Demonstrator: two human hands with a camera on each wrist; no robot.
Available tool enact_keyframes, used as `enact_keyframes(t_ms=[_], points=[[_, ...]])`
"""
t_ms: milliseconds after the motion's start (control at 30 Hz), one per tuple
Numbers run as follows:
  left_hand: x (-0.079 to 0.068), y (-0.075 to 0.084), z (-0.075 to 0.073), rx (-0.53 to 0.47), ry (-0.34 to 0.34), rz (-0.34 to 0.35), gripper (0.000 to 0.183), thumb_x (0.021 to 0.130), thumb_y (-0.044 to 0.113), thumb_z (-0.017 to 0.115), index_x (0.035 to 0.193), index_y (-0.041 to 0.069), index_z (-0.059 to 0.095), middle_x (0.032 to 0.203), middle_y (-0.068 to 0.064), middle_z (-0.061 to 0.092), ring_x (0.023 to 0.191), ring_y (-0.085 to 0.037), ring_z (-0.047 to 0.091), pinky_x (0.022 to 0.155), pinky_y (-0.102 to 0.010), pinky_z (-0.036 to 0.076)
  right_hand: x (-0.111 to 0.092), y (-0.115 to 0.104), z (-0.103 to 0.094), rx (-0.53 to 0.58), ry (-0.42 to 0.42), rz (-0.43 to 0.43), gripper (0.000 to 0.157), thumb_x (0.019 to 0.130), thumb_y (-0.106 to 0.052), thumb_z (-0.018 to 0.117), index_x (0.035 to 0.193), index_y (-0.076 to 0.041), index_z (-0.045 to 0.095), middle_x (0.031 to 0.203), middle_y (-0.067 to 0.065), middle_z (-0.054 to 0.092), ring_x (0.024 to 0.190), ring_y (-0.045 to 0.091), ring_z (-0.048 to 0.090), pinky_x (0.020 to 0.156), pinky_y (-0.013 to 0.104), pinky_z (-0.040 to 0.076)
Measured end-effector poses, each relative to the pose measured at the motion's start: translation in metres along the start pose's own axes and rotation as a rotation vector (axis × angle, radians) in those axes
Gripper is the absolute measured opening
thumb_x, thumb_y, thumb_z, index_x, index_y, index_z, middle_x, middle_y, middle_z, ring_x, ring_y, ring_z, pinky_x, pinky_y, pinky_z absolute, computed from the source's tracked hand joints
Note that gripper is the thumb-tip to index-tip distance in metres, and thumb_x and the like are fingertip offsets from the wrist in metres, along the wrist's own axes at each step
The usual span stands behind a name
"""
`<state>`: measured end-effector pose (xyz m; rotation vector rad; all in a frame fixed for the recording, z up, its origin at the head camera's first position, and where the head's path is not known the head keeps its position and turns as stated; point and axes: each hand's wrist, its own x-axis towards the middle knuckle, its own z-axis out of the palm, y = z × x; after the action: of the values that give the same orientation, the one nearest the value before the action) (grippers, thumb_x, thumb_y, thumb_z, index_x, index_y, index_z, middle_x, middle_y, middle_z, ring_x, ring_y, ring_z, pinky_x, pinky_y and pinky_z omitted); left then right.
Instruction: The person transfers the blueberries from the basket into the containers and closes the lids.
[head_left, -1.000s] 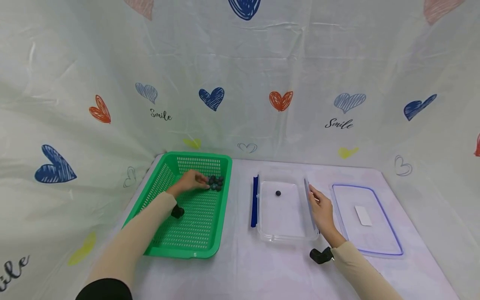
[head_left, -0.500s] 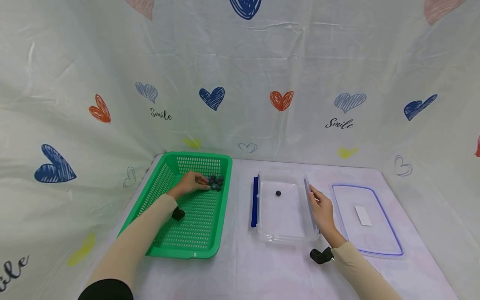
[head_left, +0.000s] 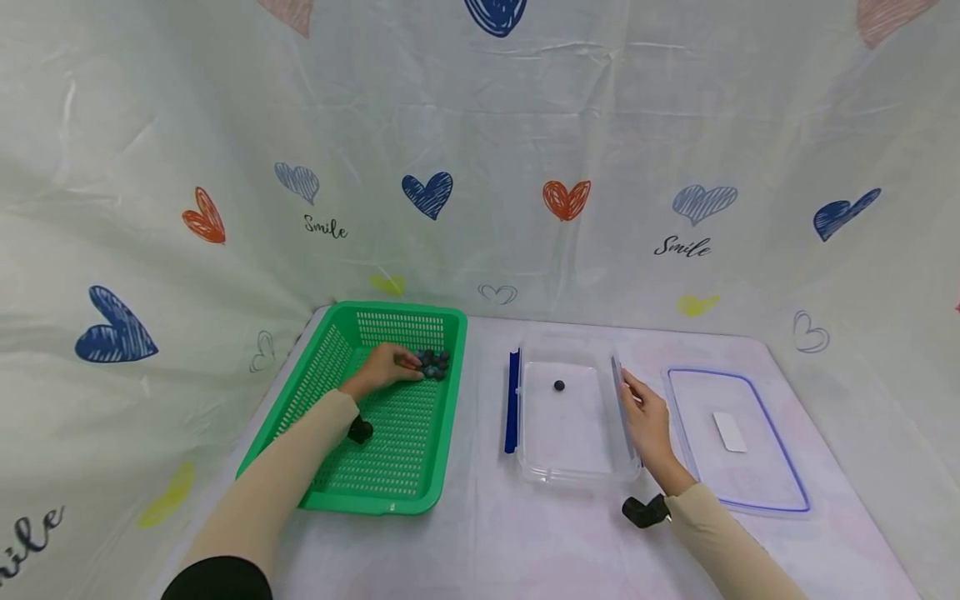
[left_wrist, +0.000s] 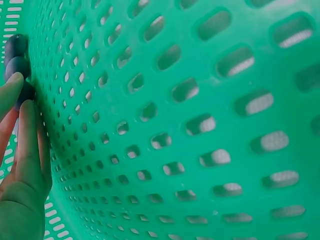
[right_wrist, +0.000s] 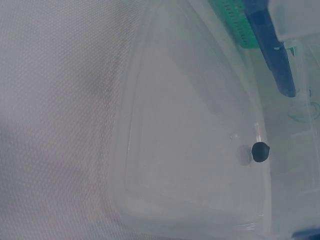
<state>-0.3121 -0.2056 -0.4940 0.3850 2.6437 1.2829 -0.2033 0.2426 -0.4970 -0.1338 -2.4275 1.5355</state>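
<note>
My left hand (head_left: 386, 367) reaches into a green plastic basket (head_left: 375, 502), beside a small cluster of blueberries (head_left: 435, 360) toward its far right. In the left wrist view, thumb and fingertips pinch one dark blueberry (left_wrist: 26, 92), with others just beyond it along the perforated floor. On the right, my right hand (head_left: 647, 421) holds the right side of a clear plastic container (head_left: 577, 477) at its flap. A single blueberry (head_left: 558, 385) lies on the container's floor; the right wrist view also shows this blueberry (right_wrist: 260, 152). The right hand itself is out of sight there.
A blue latch flap (head_left: 512, 402) stands out along the container's left side. To the right lies a clear lid (head_left: 757, 475) with a blue seal and a white label (head_left: 729, 432). Behind the table (head_left: 480, 550) hangs a curtain (head_left: 495, 125) printed with hearts.
The head view has shifted slightly. My left hand stays at the blueberry cluster with only a slight movement of the fingers; the right hand keeps its place on the container.
</note>
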Motion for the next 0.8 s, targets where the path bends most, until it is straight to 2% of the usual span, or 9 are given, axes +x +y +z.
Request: enact_keyframes(t_ms=[267,400,600,800], points=[[0.000,0.000,-0.001,-0.001,0.027,0.004,0.022,0.085,0.005,0.080,0.102,-0.008,0.073,0.094,-0.018,0.073,0.088,-0.029,0.071,0.085,-0.045,0.055,0.002,0.000,0.000,-0.017,0.005,-0.013,0.041,0.106,-0.014,0.051,0.143,0.005,0.049,0.142,0.026,0.051,0.116,0.037,0.056,0.075,0.001,0.039],[0.000,-0.002,-0.002,-0.020,0.035,-0.018,0.023,0.085,0.005,0.080,0.102,-0.008,0.073,0.094,-0.017,0.074,0.088,-0.028,0.071,0.086,-0.043,0.055,0.001,0.001,0.000,-0.030,0.002,-0.004,0.042,0.106,-0.015,0.051,0.144,0.004,0.049,0.141,0.026,0.051,0.115,0.036,0.057,0.075,0.002,0.040],[-0.002,-0.005,-0.007,-0.021,0.048,-0.025,0.023,0.086,0.007,0.079,0.103,-0.007,0.073,0.094,-0.016,0.074,0.089,-0.028,0.071,0.088,-0.045,0.054,0.000,0.002,0.001,-0.026,0.005,-0.005,0.042,0.106,-0.016,0.051,0.144,0.004,0.049,0.141,0.026,0.051,0.114,0.035,0.057,0.074,0.002,0.040],[0.000,-0.001,-0.013,-0.043,0.047,-0.030,0.023,0.088,0.011,0.079,0.105,-0.003,0.074,0.097,-0.012,0.074,0.095,-0.029,0.068,0.089,-0.045,0.053,0.000,0.004,0.002,-0.022,0.010,0.008,0.042,0.107,-0.017,0.050,0.145,0.002,0.049,0.142,0.025,0.051,0.114,0.035,0.057,0.074,0.001,0.040]])
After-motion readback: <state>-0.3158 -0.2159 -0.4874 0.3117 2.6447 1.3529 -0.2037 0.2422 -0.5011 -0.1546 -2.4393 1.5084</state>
